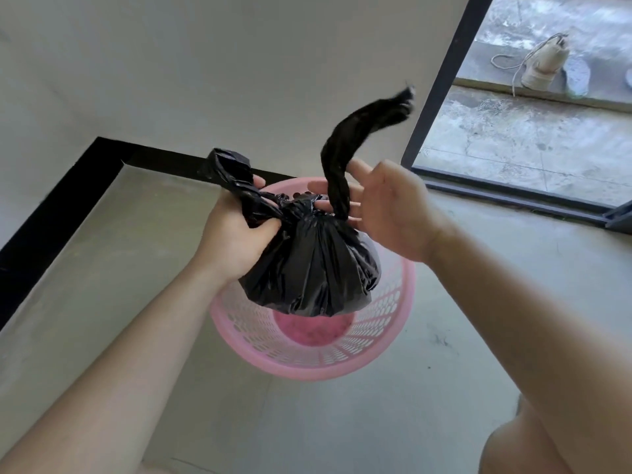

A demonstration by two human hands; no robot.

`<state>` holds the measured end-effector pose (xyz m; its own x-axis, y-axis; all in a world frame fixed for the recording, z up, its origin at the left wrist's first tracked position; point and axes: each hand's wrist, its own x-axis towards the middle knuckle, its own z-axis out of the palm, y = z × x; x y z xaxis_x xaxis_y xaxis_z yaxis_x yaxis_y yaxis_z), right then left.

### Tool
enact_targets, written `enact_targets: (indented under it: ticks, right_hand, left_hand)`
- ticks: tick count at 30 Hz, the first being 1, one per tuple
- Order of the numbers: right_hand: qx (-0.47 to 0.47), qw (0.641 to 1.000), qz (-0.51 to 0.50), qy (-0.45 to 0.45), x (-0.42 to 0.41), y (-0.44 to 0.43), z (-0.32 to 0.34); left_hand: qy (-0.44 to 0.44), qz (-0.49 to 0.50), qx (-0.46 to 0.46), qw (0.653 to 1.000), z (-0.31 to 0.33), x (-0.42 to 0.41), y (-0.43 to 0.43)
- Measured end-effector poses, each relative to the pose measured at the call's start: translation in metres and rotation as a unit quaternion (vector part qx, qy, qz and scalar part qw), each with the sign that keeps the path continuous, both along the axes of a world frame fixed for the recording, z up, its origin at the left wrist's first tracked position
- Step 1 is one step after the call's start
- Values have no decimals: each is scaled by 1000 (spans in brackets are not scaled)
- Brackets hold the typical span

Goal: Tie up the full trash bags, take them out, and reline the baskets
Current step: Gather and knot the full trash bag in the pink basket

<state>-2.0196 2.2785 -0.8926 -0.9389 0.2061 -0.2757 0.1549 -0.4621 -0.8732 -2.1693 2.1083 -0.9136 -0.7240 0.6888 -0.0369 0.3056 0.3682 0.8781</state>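
Full black trash bag [307, 265] (two twisted ears up) hangs above pink mesh basket [383, 319].

cam: one, head-worn, wide-angle | faces: forward and steeply down at the floor [444, 371] | range: close, basket [307, 364] mid-frame within arm's reach | edge: wall [171, 63] upper left, doorway [446, 80] upper right

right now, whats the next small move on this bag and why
Probably close the right hand around the upright tail and pull it away from the left hand, which already grips the other tail. The right fingers look straight, so the knot may be slack.
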Motion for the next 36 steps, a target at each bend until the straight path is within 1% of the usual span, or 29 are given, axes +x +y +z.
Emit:
enact_targets:
  ticks: [2, 4, 6, 8, 10, 12, 13, 16, 17, 18, 20, 21, 22, 23, 24, 26, 28, 29, 30, 31, 32, 34, 36]
  right_hand:
    - [51, 997, -55, -4, -5, -3, -8]
    - [87, 988, -125, -5, -9, -7, -16]
    - [115, 975, -190, -21, -12, -10, -22]
    - [169, 956, -238, -40, -15, -12, -25]
    - [249, 933, -255, -59, -16, -12, -28]
    - [337, 906, -241, -85, -16, -11, -33]
    - [372, 896, -224, -93, -15, -10, -35]
    - [420, 890, -156, -85, -12, -13, -41]
    - [431, 889, -137, -72, -12, -15, -42]
    - [447, 884, -127, -54, -12, -17, -43]
    - [474, 871, -126, -26, -13, -19, -45]
    - [466, 875, -133, -21, -14, -19, -46]
    - [443, 885, -143, -20, -14, -19, -48]
    - [408, 900, -152, -24, -14, -21, -49]
    - [363, 917, -162, -38, -14, -23, -51]
    - [249, 945, -199, -76, -16, -27, -52]
    - [115, 960, -234, -100, -16, -26, -49]
    - [52, 965, -237, -99, -15, -24, -47]
    - [6, 967, -233, -102, -14, -22, -43]
    - [-22, 967, -228, -110, -12, -20, -41]
    - [-36, 966, -226, -118, -12, -18, -39]
    - [-55, 963, -233, -122, -11, -18, -36]
    - [-81, 965, -228, -100, -11, -18, -33]
  left_hand:
    - [0, 23, 16, 1000, 2, -1, -2]
    - [4, 27, 57, 998, 4, -1, -3]
    - [-8, 28, 113, 993, 7, 1, -4]
    - [-5, 26, 154, 988, 10, 4, -1]
    - [58, 13, 158, 986, 11, 8, 1]
    - [127, -4, 155, 980, 12, 14, 2]
    - [130, -14, 166, 977, 12, 16, 3]
    - [72, -58, 209, 973, 15, 23, 6]
    - [29, -71, 222, 972, 16, 25, 7]
    - [-41, -68, 232, 970, 16, 27, 7]
    - [-195, -35, 239, 950, 17, 31, 9]
    - [-232, -11, 223, 947, 17, 31, 10]
    - [-244, 14, 193, 950, 15, 29, 11]
    - [-262, 31, 162, 951, 13, 27, 11]
    - [-306, 38, 140, 941, 11, 25, 12]
    - [-410, 18, 124, 904, 9, 21, 11]
    - [-493, 0, 156, 856, 9, 17, 10]
    - [-529, 0, 179, 830, 9, 15, 9]
    - [-551, 1, 195, 811, 8, 13, 8]
    - [-554, 1, 201, 808, 8, 11, 8]
    - [-545, -2, 201, 814, 7, 9, 8]
    - [-511, -7, 192, 838, 3, 8, 9]
    - [-500, -3, 187, 845, 0, 6, 10]
